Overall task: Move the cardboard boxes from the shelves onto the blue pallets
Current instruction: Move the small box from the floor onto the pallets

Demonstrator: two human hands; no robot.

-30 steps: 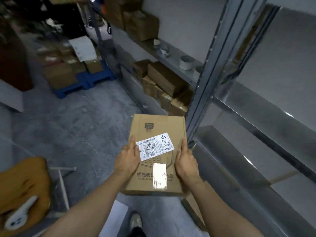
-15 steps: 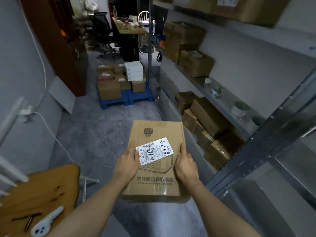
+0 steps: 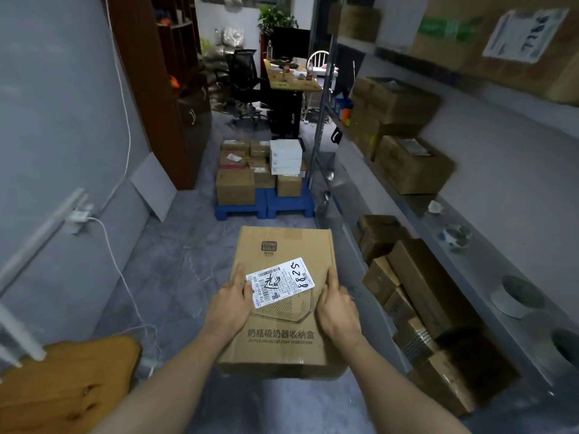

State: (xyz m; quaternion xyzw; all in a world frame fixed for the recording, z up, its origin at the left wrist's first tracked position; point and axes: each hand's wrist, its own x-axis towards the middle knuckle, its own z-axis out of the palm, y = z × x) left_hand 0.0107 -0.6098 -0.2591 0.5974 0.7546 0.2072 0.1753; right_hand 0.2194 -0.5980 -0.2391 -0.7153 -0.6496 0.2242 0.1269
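Box (image 3: 283, 245) held, bound for pallets (image 3: 266, 208)
The left hand (image 3: 230, 305) and right hand (image 3: 336, 305) gripped its sides to hold it level; pallets lay at 12 o'clock.

fingers of left hand (image 3: 232, 303), right hand (image 3: 338, 308) hidden by box (image 3: 282, 245) | label (image 3: 279, 281) print unreadable | top shelf boxes (image 3: 470, 36) blurred, cropped

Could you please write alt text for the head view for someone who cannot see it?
The left hand and right hand hold a labelled cardboard box by its sides. Ahead, blue pallets carry stacked boxes; shelves with more boxes line the right.
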